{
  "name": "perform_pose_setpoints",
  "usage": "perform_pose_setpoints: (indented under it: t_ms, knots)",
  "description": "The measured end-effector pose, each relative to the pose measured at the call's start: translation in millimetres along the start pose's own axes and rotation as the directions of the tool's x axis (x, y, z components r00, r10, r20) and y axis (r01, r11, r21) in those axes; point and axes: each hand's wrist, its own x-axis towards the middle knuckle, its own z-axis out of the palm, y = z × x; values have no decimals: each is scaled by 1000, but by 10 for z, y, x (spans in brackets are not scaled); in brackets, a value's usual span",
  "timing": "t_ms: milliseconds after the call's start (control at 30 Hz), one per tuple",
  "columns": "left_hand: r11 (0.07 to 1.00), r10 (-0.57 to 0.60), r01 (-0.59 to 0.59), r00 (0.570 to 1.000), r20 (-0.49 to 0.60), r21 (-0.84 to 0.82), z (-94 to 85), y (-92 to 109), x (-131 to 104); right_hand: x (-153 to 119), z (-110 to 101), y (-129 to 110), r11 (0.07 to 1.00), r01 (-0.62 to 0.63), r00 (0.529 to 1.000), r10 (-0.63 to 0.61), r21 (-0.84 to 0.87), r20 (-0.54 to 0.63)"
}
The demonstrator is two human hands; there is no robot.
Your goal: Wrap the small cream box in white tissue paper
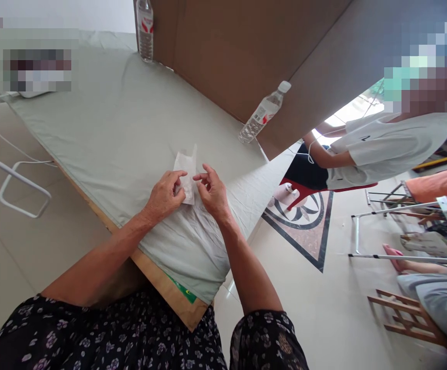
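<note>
A small white sheet or packet, perhaps tissue [186, 193], lies on the pale green cloth covering the table [103, 123]. My left hand [167, 194] is over its left edge, fingers curled but apart, with nothing visible between them. On the other side, my right hand [213, 192] hovers just beside the white piece, thumb and fingers apart and bent toward it. A thin translucent strip sticks up from the top of the piece. Whether the left fingertips touch it is hard to tell.
A water bottle [262, 113] leans by a large brown cardboard panel [223, 51]; another bottle [145, 31] stands at its far left end. A person in a white shirt [396, 149] sits at right. White cable [11, 144] hangs at left.
</note>
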Motion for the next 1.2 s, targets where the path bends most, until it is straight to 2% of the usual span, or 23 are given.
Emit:
perform_pose_setpoints:
  t_ms: [200,300,367,433,500,600,733,867,1033,1200]
  knots:
    - [985,69,-69,998,1,155,68,11,-32,163,39,33,995,90,984,-82,-43,155]
    - [978,77,-75,997,-5,195,96,-8,-39,197,23,93,997,68,992,-65,-33,109]
    - [976,85,-81,996,-12,204,107,-25,-40,225,-1,146,1000,-28,999,27,9,20]
    - [974,93,-87,995,-20,208,114,-40,-42,272,-21,189,978,-189,982,190,87,-3]
    - [972,101,-93,994,-28,214,119,-49,-44,345,-17,207,925,-344,939,339,161,57]
    - [969,123,-112,992,-33,220,123,-58,-49,495,41,192,868,-444,895,423,220,137]
    - [962,141,-130,990,-29,239,119,-45,-59,698,147,157,869,-443,894,407,221,188]
    - [955,140,-124,989,-41,271,95,1,-65,802,195,135,897,-391,902,329,206,279]
    - [957,154,-152,988,12,248,75,6,-48,776,219,95,886,-348,922,264,307,283]
    - [976,104,-107,994,29,187,59,-30,-32,677,210,91,850,-294,945,191,437,265]
